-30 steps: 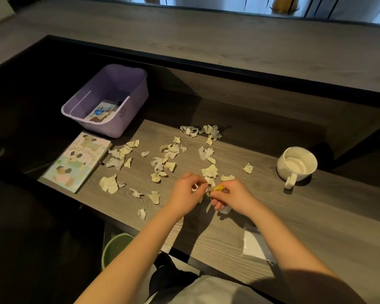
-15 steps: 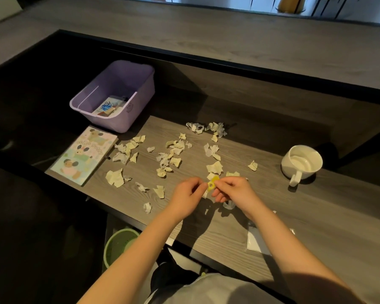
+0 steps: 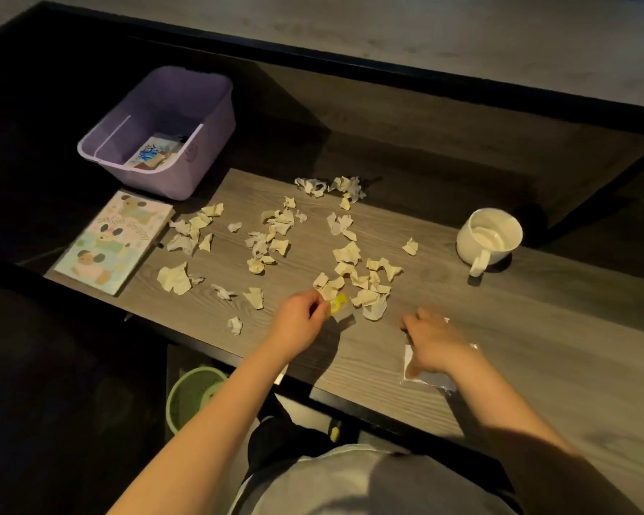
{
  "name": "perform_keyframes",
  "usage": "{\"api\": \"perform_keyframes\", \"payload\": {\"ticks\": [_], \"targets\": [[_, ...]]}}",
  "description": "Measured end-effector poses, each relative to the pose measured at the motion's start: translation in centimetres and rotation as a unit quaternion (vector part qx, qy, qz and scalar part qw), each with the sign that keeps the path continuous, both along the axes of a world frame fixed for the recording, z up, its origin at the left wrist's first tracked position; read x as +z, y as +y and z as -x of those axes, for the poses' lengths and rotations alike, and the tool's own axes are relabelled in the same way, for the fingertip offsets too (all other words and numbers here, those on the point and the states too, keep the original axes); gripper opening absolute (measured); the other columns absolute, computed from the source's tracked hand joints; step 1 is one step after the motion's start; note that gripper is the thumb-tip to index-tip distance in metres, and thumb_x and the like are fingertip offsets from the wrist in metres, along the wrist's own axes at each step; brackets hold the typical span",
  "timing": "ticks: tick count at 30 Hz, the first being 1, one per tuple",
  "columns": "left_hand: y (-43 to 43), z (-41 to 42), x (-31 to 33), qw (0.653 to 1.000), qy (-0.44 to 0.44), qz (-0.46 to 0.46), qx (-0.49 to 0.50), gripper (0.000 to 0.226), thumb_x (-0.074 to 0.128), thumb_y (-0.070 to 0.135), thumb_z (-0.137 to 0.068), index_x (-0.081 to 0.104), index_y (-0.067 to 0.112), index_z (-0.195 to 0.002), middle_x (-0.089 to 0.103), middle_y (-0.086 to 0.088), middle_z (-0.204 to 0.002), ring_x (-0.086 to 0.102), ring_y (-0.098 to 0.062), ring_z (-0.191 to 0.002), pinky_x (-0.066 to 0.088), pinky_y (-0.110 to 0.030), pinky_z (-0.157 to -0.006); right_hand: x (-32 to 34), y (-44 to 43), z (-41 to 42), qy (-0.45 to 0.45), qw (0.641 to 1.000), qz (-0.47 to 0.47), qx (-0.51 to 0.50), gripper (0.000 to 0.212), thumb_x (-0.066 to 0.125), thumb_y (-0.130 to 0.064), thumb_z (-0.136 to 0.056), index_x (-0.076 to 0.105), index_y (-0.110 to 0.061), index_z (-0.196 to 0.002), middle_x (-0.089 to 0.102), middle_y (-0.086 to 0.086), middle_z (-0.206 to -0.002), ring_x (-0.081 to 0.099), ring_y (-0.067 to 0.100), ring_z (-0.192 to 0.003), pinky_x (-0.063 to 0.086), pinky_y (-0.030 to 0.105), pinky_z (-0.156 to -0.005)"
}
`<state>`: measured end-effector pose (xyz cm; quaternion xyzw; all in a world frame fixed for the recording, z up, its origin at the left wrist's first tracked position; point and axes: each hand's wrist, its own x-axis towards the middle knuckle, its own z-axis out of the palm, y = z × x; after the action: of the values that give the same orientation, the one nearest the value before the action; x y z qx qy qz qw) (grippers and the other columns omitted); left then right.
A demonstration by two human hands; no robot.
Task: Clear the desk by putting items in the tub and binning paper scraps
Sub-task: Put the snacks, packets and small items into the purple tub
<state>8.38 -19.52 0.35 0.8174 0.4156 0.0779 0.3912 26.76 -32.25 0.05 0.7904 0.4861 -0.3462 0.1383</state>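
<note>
Tub (image 3: 186,169) far left, partly filled; book (image 3: 116,241) beside it. Scraps (image 3: 272,239) cover mid surface (image 3: 536,328). Left hand (image 3: 300,321) pinches yellow piece (image 3: 338,302); right hand (image 3: 434,343) fingers spread over plastic packet (image 3: 424,379). Sorting step; next: carry piece to tub.

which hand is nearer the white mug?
Right. The right hand sits toward the person and left of the white mug, over a clear plastic packet. The left hand is farther left, pinching a small yellow piece.
</note>
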Motion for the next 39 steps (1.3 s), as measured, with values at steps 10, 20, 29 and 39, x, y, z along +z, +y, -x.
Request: {"api": "perform_keyframes", "payload": {"ticks": [10,20,29,39], "targets": [[-0.5,-0.3,-0.4,1.0,-0.006,0.005,-0.012,0.02,0.051,0.017,-0.093,0.052,0.013,-0.073,0.045,0.01,-0.061,0.043,-0.009,-0.06,0.029,-0.017,-0.052,-2.0,0.2,0.4,-0.07,0.995,-0.056,0.033,0.044,0.075,-0.019,-0.07,0.051,-0.021,-0.107,0.058,0.003,-0.114,0.048,0.02,-0.111,0.036,0.032,-0.087],[2.2,1.7,1.5,0.999,-0.02,-0.008,0.048,0.018,0.051,0.014,-0.093,0.054,0.011,-0.076,0.047,0.009,-0.061,0.043,-0.002,-0.057,0.036,-0.01,-0.052,0.8,5.6,2.0,0.084,0.974,-0.207,-0.045,0.022,0.07,-0.033,-0.079,0.058,-0.026,-0.096,0.055,-0.005,-0.1,0.053,0.018,-0.094,0.038,0.029,-0.071],[8.0,5.3,4.8,0.987,-0.033,-0.028,0.152,0.018,0.052,0.018,-0.093,0.063,0.005,-0.087,0.051,0.003,-0.065,0.046,-0.007,-0.06,0.037,-0.024,-0.058,4.9,14.2,5.4,0.185,0.934,-0.301,-0.056,0.02,0.067,-0.036,-0.083,0.05,-0.027,-0.089,0.054,-0.007,-0.09,0.05,0.012,-0.081,0.037,0.025,-0.062],[18.4,11.0,7.2,0.967,-0.044,-0.078,0.24,0.016,0.055,0.02,-0.092,0.064,0.011,-0.082,0.061,-0.002,-0.074,0.054,-0.015,-0.07,0.039,-0.026,-0.061,8.4,25.0,10.3,0.21,0.897,-0.373,-0.106,0.019,0.061,-0.039,-0.088,0.051,-0.023,-0.091,0.054,-0.006,-0.089,0.053,0.015,-0.086,0.043,0.033,-0.074]]}}
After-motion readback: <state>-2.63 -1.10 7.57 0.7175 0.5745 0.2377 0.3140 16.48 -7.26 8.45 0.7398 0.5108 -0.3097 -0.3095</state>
